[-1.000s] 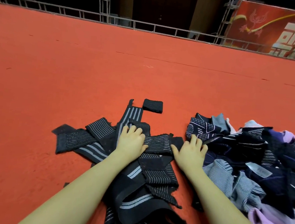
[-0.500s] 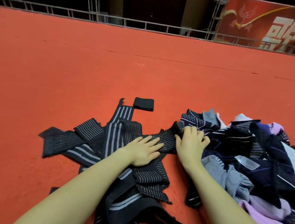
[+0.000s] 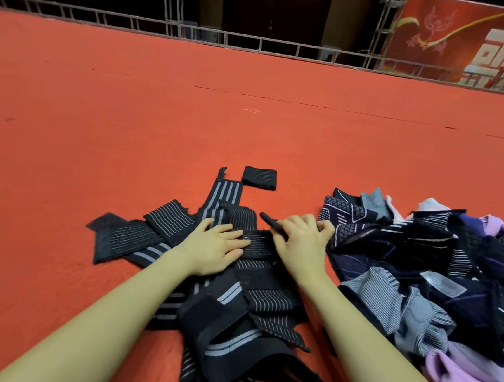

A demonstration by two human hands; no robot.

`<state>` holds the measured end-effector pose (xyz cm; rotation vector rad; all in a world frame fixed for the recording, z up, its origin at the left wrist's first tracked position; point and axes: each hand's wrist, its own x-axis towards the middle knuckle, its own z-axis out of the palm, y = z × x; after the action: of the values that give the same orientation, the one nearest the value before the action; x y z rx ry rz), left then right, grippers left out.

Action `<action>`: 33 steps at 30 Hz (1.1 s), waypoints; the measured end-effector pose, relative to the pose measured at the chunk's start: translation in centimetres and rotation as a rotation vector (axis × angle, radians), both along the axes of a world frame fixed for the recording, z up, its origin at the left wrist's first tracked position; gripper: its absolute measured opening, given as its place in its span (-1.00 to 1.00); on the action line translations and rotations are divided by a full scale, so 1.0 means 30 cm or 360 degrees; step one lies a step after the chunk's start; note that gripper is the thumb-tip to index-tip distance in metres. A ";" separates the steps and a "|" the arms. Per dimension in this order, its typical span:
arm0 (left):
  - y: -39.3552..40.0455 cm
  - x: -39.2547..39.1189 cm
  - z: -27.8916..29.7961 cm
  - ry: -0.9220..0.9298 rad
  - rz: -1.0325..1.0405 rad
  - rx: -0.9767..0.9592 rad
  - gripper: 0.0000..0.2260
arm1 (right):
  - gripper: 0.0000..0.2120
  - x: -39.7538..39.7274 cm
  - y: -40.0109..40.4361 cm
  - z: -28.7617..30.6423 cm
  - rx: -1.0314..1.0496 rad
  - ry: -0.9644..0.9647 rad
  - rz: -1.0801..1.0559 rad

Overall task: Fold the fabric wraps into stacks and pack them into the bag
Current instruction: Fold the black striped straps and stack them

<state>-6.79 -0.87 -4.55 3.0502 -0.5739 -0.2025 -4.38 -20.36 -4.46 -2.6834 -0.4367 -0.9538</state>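
A tangle of black fabric wraps with grey stripes [image 3: 229, 298] lies on the red carpet in front of me. My left hand [image 3: 214, 245] presses flat on one striped wrap [image 3: 258, 243] that runs crosswise. My right hand [image 3: 299, 240] grips the right end of that wrap [image 3: 268, 219], lifted and turned back toward the left. One small folded black wrap [image 3: 259, 177] sits apart, farther away on the carpet. No bag is visible.
A heap of mixed dark, striped and lilac clothing [image 3: 433, 267] fills the right side, close to my right hand. Red carpet [image 3: 129, 119] stretches ahead and to the left. A metal railing [image 3: 257, 43] and a red banner [image 3: 471, 42] stand at the far edge.
My right hand took hold of the wrap's right end and has brought it up and leftward, folding it over. My left hand turned and stays pressed on the wrap's middle.
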 end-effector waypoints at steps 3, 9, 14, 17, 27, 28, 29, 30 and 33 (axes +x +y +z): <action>0.020 -0.013 -0.008 -0.0117 -0.0005 0.0023 -0.60 | -0.69 -0.008 0.059 -0.006 -0.0321 0.0353 0.0142; 0.012 -0.007 -0.038 -0.0810 -0.0068 -0.0132 -0.61 | -0.56 -0.011 0.020 -0.023 -0.0391 0.0555 0.0486; -0.095 -0.008 -0.004 -0.0668 0.0338 -0.0176 -0.58 | -0.72 -0.008 -0.027 -0.038 -0.0038 0.0201 -0.0030; -0.150 -0.007 0.010 -0.0520 0.0570 -0.0025 -0.48 | -0.61 -0.003 -0.038 -0.059 -0.0115 0.0521 -0.0258; -0.239 -0.027 -0.023 -0.0404 0.0937 -0.0063 -0.50 | -0.58 -0.035 -0.043 -0.088 -0.0036 0.0543 -0.0220; -0.239 -0.030 -0.026 -0.0397 0.0949 -0.0098 -0.52 | -0.61 -0.038 -0.042 -0.091 0.0002 0.0518 -0.0197; -0.238 -0.032 -0.027 -0.0378 0.0968 -0.0139 -0.54 | -0.65 -0.043 -0.040 -0.095 0.0039 0.0493 -0.0180; -0.239 -0.035 -0.028 -0.0370 0.0976 -0.0172 -0.56 | -0.69 -0.046 -0.038 -0.100 0.0061 0.0454 -0.0167; -0.245 -0.048 -0.039 -0.0468 0.0889 -0.0162 -0.64 | -0.80 -0.060 -0.036 -0.110 0.0042 0.0335 -0.0136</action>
<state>-8.23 -8.21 -5.73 3.0061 0.2693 0.2832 -6.18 -21.43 -7.76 -2.7593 -0.2649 -0.6825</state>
